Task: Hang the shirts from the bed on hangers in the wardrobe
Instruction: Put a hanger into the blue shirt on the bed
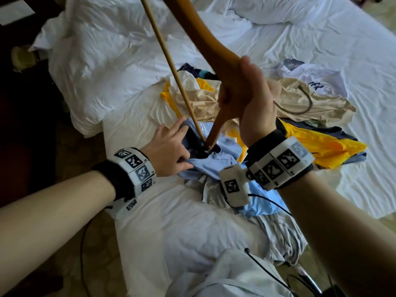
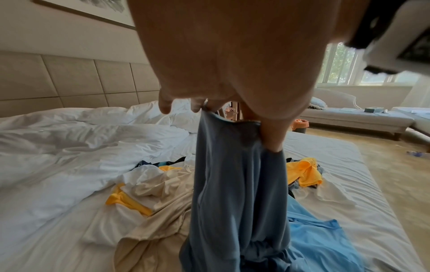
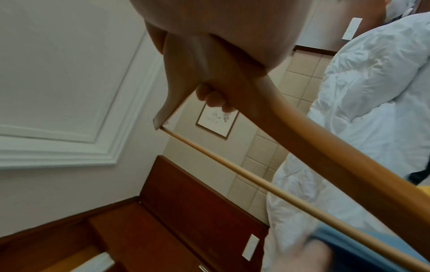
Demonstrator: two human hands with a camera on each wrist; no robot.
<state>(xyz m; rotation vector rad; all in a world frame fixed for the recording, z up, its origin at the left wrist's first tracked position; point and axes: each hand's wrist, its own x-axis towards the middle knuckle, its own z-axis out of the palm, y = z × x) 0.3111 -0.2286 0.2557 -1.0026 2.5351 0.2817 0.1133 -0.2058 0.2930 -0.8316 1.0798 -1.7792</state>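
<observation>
Shirt [image 1: 205,166], blue-grey, lies bunched at the bed [image 1: 321,50] edge. Head view: my left hand [image 1: 169,151] pinches its hem open; my right hand [image 1: 246,99] grips the wooden hanger [image 1: 214,52], tip entering. Left wrist: fingers [image 2: 272,139] clamp cloth. Right wrist: fist closed on hanger. Keep the opening taut and feed the tip slowly.

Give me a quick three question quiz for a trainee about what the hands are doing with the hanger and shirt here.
1. True or false: the right hand holds the wooden hanger.
2. Which garment does the left hand grip? A) yellow shirt B) blue shirt C) beige garment
3. Fill in: the hanger's lower tip points into the blue shirt's ____ opening.

Key: 1 true; 2 B; 3 dark.
</observation>
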